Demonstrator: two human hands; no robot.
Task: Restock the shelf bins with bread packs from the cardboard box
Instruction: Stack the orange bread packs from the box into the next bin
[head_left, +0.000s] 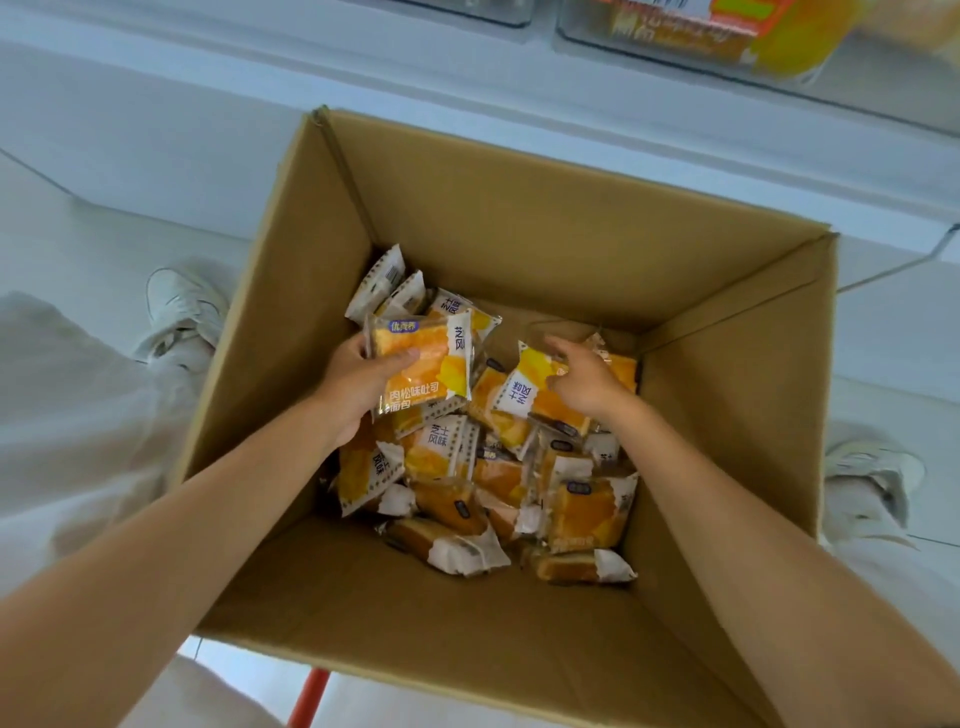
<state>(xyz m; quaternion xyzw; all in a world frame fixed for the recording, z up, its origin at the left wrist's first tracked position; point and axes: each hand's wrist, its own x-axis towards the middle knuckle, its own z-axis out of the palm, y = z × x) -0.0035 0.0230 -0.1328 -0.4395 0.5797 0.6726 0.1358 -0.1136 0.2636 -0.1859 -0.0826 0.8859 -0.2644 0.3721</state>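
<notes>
An open cardboard box (519, 218) sits below me, its bottom covered with several yellow-and-white bread packs (441, 457). My left hand (358, 384) is inside the box, shut on one bread pack (421, 358) lifted a little above the pile. My right hand (584, 376) reaches down to the right side of the pile, fingers curled on another bread pack (524, 389) that still lies among the others. At the top right, a clear shelf bin (727, 36) holds orange bread packs.
A white shelf ledge (208, 104) runs across the top, with a second clear bin (467, 10) at the top edge. My white shoes (182, 312) stand on either side of the box. A red-orange bar (309, 699) shows under the box's near edge.
</notes>
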